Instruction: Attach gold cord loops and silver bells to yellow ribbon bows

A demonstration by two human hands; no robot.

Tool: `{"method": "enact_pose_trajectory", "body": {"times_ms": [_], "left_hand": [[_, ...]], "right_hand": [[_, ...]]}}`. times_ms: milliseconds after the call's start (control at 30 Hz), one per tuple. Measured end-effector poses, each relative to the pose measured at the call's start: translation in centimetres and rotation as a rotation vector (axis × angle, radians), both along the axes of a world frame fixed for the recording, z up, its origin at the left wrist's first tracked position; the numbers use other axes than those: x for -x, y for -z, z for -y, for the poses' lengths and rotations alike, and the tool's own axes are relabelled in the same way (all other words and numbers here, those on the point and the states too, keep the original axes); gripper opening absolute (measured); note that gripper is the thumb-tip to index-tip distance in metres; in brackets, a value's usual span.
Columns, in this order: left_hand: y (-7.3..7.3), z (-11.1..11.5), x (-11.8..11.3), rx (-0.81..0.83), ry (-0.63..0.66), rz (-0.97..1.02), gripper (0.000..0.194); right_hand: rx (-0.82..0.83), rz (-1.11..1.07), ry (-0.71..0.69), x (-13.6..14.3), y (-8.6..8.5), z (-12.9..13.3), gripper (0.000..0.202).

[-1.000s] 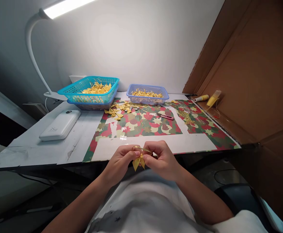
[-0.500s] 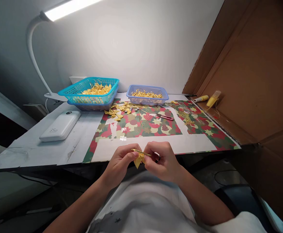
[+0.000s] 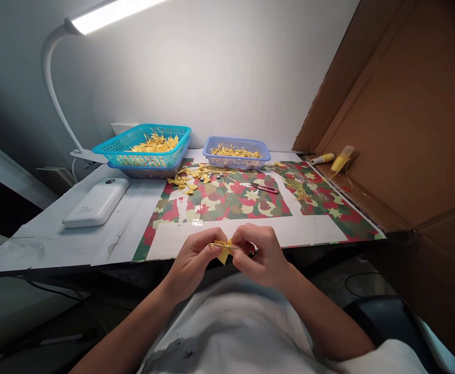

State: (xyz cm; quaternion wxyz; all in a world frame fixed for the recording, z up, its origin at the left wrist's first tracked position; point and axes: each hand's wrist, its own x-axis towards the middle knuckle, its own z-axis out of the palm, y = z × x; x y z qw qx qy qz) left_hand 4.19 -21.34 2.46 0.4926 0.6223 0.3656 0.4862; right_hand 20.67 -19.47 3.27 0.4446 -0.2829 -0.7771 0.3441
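Just beyond the table's front edge, a small yellow ribbon bow [image 3: 223, 255] is pinched between my two hands. A thin gold tie [image 3: 220, 245] runs across it. My left hand [image 3: 196, 259] closes thumb and forefinger on the bow's left side. My right hand [image 3: 261, 255] grips its right side, fingers curled in; part of the bow is hidden behind these fingertips. Several more yellow bows [image 3: 184, 182] lie loose on the patterned sheet [image 3: 227, 200]. Near them rest small thread snips [image 3: 265, 187] with a pinkish-red handle.
A turquoise basket [image 3: 142, 158] of yellow bows is stacked on a blue one at back left. Beside it stands a lavender basket [image 3: 237, 162] of gold pieces. A white power bank [image 3: 97, 203], a lamp [image 3: 48, 72], gold thread [image 3: 299, 191] and a yellow-capped tube [image 3: 342, 158] surround the work area.
The bow has turned slightly between my fingers, and the gold tie now lies flatter across it. Both hands stay in nearly the same place.
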Motion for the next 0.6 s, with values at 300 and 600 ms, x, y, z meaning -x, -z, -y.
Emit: {"method": "enact_pose_trajectory", "body": {"times_ms": [300, 600], "left_hand": [[1.3, -0.7, 0.0, -0.19, -0.286, -0.292, 0.027], [2.7, -0.6, -0.5, -0.273, -0.486, -0.116, 0.006]], "right_hand": [[-0.107, 0.645, 0.45, -5.7, -0.3, -12.9, 0.031], [-0.054, 1.019, 0.636, -5.7, 2.8, -17.8, 0.02]]}}
